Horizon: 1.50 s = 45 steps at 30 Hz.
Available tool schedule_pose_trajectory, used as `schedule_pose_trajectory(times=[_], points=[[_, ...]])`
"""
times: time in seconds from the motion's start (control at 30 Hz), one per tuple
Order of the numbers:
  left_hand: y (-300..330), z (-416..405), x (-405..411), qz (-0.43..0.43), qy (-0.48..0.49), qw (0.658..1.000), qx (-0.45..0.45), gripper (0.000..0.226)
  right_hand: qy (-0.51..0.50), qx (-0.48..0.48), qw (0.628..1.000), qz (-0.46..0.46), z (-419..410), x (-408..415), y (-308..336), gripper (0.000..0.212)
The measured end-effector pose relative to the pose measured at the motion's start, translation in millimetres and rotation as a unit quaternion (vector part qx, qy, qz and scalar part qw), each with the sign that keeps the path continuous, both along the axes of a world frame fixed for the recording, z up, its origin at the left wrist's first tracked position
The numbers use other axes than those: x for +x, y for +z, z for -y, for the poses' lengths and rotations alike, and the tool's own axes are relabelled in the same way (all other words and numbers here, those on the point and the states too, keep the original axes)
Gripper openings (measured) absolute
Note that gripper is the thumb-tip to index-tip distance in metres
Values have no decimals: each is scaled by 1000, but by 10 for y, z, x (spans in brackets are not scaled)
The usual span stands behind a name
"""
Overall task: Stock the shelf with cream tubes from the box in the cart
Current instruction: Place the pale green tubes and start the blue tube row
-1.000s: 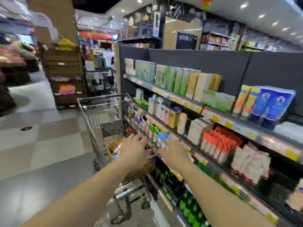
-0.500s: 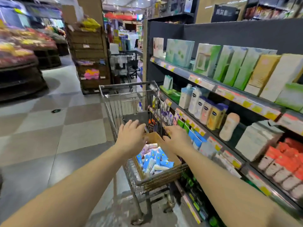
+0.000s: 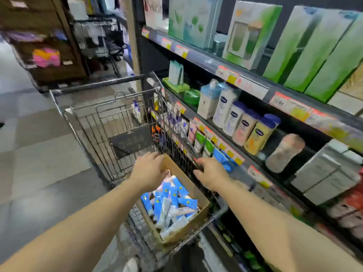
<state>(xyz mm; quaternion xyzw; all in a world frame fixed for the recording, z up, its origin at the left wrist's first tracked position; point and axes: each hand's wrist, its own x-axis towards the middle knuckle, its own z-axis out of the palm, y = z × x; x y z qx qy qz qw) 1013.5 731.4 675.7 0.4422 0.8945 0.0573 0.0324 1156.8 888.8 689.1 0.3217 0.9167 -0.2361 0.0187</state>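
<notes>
Two bare hands reaching forward over a wire cart (image 3: 110, 134) in the head view, forearms stretching in from the bottom corners. Hovering at the far rim of the cardboard box (image 3: 198, 199), the left hand (image 3: 148, 169), fingers bent loosely downward over the edge; holding anything or not, impossible to tell. Resting at the cart's right side wall, the right hand (image 3: 211, 172), fingers curling toward the wire, grip unclear through the blur. Lying jumbled inside the box, many blue and white cream tubes (image 3: 172, 205), the box itself sitting in the near end of the cart basket. Standing just beside the cart on the right, a dark shelf (image 3: 255, 89) unit with yellow and red price tags running along its edges. Filling the top tier, tall green and white cartons (image 3: 306, 48); lining the middle tier, a row of blue-capped lotion bottles (image 3: 243, 122), with small tubes hanging lower down behind the cart's wire side. Blocking part of that lower tier from sight, the cart's wire wall. Standing further down the aisle, a second cart (image 3: 98, 38) and a brown display stand (image 3: 45, 54), both blurred.
</notes>
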Motion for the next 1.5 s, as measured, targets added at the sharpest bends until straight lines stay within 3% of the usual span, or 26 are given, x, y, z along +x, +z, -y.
schedule_pose_trajectory(times=[0.3,0.57,0.73,0.87,1.0,1.1,1.17,1.23,1.33,1.4,1.5], points=[[-1103,-597,-794,102,-156,977,-105,54,-167,-96,974,116,-172,-263,-643,45],[-2190,-797,-737,206,-209,939,-176,55,-306,-201,922,126,74,-293,-1675,28],[-2893,-868,-519,240,-195,920,-241,37,-332,-239,905,116,124,-275,-2361,32],[-3187,-916,-276,164,-229,920,-271,31,-350,-259,895,92,113,-292,-2660,32],[-3380,-868,-163,137,-194,937,-257,32,-340,-259,897,108,180,-287,-2750,34],[-3393,-858,-151,168,-164,934,-268,31,-344,-283,888,112,208,-314,-2775,34],[-3300,-866,-186,238,-112,926,-272,29,-353,-307,878,104,197,-338,-2722,33],[-3188,-842,-281,346,-51,894,-281,28,-362,-346,860,100,171,-344,-2646,34],[-3040,-719,-513,528,10,805,-270,25,-364,-393,838,103,170,-397,-2548,38],[-2908,-625,-645,651,73,718,-236,14,-390,-437,806,86,200,-391,-2592,43],[-2758,-542,-719,795,148,564,-165,11,-451,-529,718,24,235,-434,-2584,29]])
